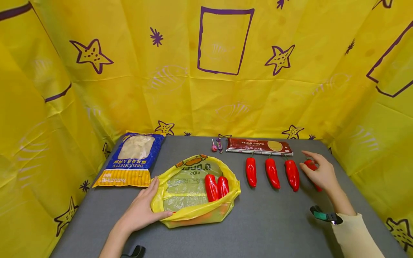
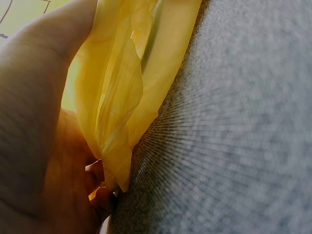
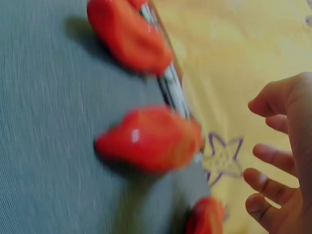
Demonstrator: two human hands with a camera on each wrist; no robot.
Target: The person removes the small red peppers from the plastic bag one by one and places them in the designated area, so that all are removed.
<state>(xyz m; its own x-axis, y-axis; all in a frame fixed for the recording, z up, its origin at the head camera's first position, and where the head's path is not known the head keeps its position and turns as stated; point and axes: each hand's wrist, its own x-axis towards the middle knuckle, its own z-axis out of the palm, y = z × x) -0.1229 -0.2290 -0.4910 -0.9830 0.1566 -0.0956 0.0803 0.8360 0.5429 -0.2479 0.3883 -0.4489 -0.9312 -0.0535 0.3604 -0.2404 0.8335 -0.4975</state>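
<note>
The step in hand looks to be loading peppers: the right hand (image 1: 322, 172) hangs over the rightmost glossy red, tapered pepper (image 1: 310, 164), its thumb and index finger spread well apart, holding nothing. The right wrist view shows its fingers loosely bent, with none of the peppers in their grasp. That pepper lies on the grey, cloth-textured bench (image 1: 258, 222) at the right end of a row, partly hidden under the hand. Beside it lie three similar shiny red peppers (image 1: 272, 173), stems toward the yellow printed backdrop (image 1: 180, 100).

The left hand (image 1: 142, 209) has hold of the left side of a thin yellow plastic bag (image 1: 200, 212), thumb over the near rim and fingers curled round the outside, so the mouth gapes wide. Two red peppers (image 1: 211, 188) show inside, against the right wall; reddish shapes show through the front, but I cannot count them.

As I judge it, the next move calls for lowering the right hand, closing thumb and fingers round the rightmost pepper's smooth body, then carrying it left over the row and into the bag's roomier left half, while the left hand keeps the rim steady
</note>
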